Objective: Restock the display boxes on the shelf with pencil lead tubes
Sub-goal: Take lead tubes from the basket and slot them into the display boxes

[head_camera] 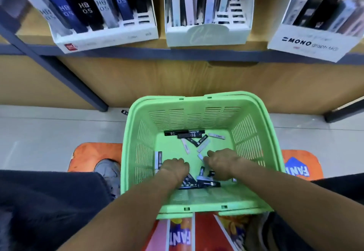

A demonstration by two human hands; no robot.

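A green plastic basket (254, 132) sits on the floor below the shelf, with several black and white pencil lead tubes (194, 134) loose on its bottom. Both my hands are down inside it. My left hand (174, 169) is curled, and black tubes (187, 182) stick out from under it. My right hand (221, 165) lies knuckles-up over more tubes, its fingertips at a small white tube (200, 157); its grip is hidden. On the shelf above stand three display boxes: a left box (106, 37) of HB 0.5 tubes, a middle box (206, 34), and a right MONO box (307, 43).
The wooden shelf has a dark metal frame (59, 69) running down to the pale floor. One stray tube (124, 112) lies on the floor left of the basket. An orange mat (94, 152) and printed posters (181, 235) lie under the basket. My legs flank it.
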